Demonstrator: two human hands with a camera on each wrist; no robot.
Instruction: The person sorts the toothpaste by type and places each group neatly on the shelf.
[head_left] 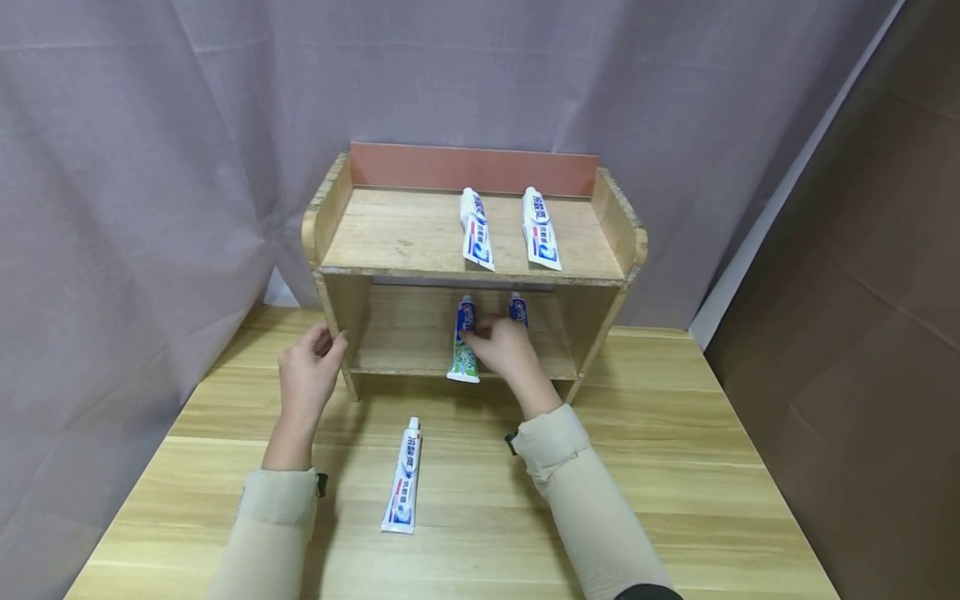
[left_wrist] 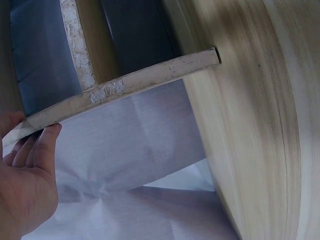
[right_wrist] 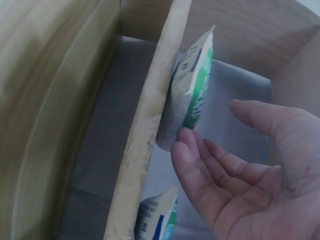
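Toothpaste tube point(head_left: 464, 343) with the green end lies on the lower shelf point(head_left: 390, 360) of the wooden rack point(head_left: 626, 242), cap toward the back, crimped end hanging a little past the front lip. Right hand point(head_left: 504, 346) is at it: fingers nearly straight and relaxed, fingertips point(right_wrist: 186, 142) touching the tube's crimped end, nothing pinched. The right wrist view shows the same tube point(right_wrist: 192, 95) lying against the shelf board edge point(right_wrist: 150, 130), fingers just under it, thumb held apart, so this reads as nudging the tube into line, not gripping it. A second tube point(head_left: 517, 309) with a blue top sits right beside it on the same shelf, mostly hidden behind the hand; in the wrist view its end point(right_wrist: 157, 220) shows lower down along the board. Left hand point(head_left: 307, 375) is at the rack's left upright point(head_left: 336, 308), fingers loosely extended with the tips point(left_wrist: 47, 135) touching the board's chipped edge point(left_wrist: 107, 90); judging by that contact it steadies the rack so it doesn't slide while the other hand pushes. Not curled round the board as far as I can tell. Top shelf point(head_left: 397, 237) has two white tubes point(head_left: 476, 229) point(head_left: 541, 229) laid side by side, caps to the back, same orientation as the lower pair, looks like a deliberate row layout. One more white tube point(head_left: 402, 477) lies on the table point(head_left: 675, 467) between the two sleeves, well apart from the rack, cap pointing at it. Grey curtain point(head_left: 150, 167) hangs behind.
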